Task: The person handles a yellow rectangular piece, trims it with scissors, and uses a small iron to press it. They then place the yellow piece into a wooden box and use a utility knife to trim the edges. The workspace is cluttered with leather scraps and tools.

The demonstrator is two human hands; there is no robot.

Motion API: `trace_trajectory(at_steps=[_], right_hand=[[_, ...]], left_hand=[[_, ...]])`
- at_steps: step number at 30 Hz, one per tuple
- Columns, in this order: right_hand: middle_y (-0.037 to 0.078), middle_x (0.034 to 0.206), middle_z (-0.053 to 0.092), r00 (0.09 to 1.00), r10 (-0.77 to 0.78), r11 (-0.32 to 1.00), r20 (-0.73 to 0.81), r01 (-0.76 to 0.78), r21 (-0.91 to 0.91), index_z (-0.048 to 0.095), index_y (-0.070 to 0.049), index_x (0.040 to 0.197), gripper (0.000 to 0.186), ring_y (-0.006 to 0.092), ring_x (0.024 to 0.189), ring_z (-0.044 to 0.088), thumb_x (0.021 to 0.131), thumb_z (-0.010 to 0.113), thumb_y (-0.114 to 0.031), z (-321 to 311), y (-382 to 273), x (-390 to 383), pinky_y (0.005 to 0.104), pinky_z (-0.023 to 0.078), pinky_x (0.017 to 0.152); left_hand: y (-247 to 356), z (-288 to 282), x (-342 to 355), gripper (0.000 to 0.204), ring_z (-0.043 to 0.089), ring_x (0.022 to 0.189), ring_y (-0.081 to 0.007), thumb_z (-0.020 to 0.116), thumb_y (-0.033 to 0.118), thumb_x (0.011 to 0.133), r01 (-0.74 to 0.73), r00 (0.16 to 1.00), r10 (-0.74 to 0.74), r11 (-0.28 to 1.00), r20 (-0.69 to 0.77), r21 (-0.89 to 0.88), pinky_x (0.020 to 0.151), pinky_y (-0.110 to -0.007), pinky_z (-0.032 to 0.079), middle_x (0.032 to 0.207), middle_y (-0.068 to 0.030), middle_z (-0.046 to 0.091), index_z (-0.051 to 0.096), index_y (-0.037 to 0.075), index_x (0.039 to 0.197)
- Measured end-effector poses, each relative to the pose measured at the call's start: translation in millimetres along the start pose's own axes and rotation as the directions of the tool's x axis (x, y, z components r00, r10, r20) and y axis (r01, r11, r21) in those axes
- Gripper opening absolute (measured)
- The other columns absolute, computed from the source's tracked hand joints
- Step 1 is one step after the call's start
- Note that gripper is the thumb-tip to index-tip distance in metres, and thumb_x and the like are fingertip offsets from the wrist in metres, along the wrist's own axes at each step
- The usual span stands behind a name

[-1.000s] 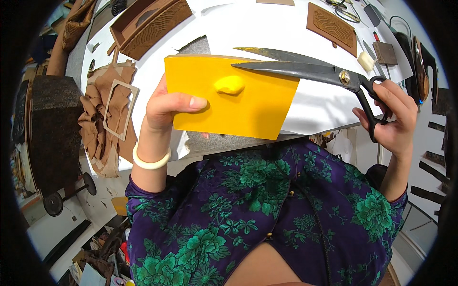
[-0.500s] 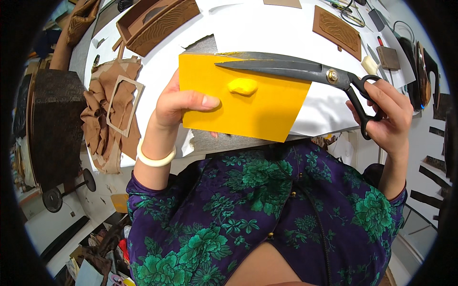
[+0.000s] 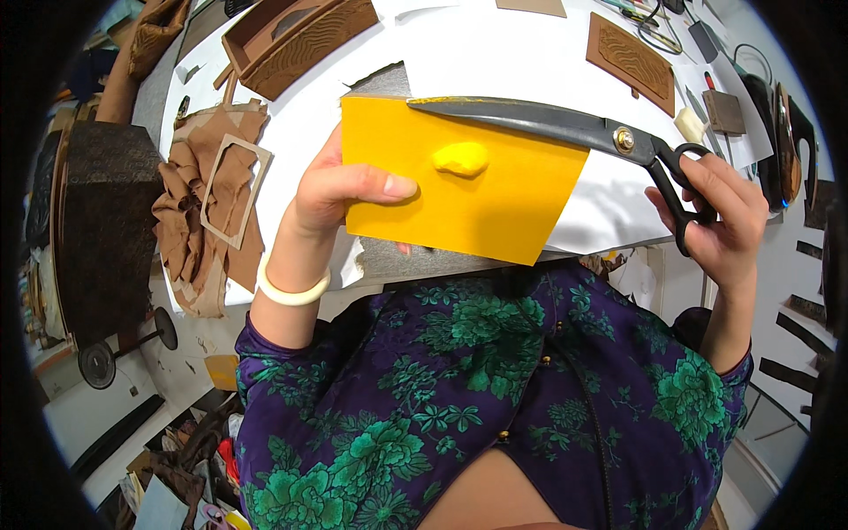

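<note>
My left hand (image 3: pixel 340 190) grips a yellow rectangular sheet (image 3: pixel 468 216) at its left side, thumb on the face, other fingers mostly hidden behind. A rounded yellow lump (image 3: pixel 459 159) sits on the sheet's face. My right hand (image 3: pixel 724 208) holds large black scissors (image 3: pixel 570 128) by their looped handles. The long blades lie together along the sheet's top edge, their tips near its upper left; whether they touch it or pass just in front, I cannot tell.
White paper (image 3: pixel 459 44) covers the worktable. Brown crumpled leather (image 3: pixel 185 185) and a pale frame (image 3: pixel 237 240) lie left. A carved brown box (image 3: pixel 300 53) stands at back left; a carved panel (image 3: pixel 632 57), tools and a small block (image 3: pixel 724 115) are at back right.
The yellow sheet in my left hand has shifted right and slightly up. The scissor blades, apart a second ago, have come together, and their upper side now lies at the sheet's top edge.
</note>
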State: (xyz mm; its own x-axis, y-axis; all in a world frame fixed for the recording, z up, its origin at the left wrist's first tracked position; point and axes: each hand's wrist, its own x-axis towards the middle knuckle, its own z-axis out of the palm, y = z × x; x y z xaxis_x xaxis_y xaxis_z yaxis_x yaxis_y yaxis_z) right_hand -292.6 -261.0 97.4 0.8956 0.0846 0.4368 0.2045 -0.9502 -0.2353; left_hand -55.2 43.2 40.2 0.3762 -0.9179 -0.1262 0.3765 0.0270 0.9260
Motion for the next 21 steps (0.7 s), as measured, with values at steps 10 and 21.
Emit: trace_trajectory(at_steps=[10, 21], right_hand=[[0.008, 0.077, 0.063, 0.999, -0.027, 1.000, -0.019, 0.027, 0.011, 0.072, 0.002, 0.107, 0.047, 0.0145, 0.060, 0.057, 0.064, 0.089, -0.007, 8.9, -10.0, 15.4, 0.0262, 0.043, 0.049], [0.006, 0.077, 0.060, 0.997, -0.075, 0.997, -0.010, 0.074, -0.001, 0.071, 0.005, 0.108, 0.043, 0.0104, 0.057, 0.051, 0.070, 0.089, -0.005, 11.4, -7.2, 19.8, 0.0228, 0.037, 0.048]], left_hand=[[-6.6, -2.1, 2.6, 0.063, 0.076, 0.073, -0.0294, 0.070, 0.009, 0.080, -0.045, 0.990, 0.057, 0.994, 0.125, -0.098, 0.051, -0.037, 0.065, 0.107, -0.0241, 0.071, 0.050, -0.009, 0.136], [-7.5, -3.8, 2.8, 0.068, 0.076, 0.079, -0.0267, 0.070, 0.008, 0.078, -0.042, 0.992, 0.053, 0.994, 0.110, -0.103, 0.054, -0.036, 0.065, 0.115, -0.0220, 0.069, 0.048, -0.007, 0.141]])
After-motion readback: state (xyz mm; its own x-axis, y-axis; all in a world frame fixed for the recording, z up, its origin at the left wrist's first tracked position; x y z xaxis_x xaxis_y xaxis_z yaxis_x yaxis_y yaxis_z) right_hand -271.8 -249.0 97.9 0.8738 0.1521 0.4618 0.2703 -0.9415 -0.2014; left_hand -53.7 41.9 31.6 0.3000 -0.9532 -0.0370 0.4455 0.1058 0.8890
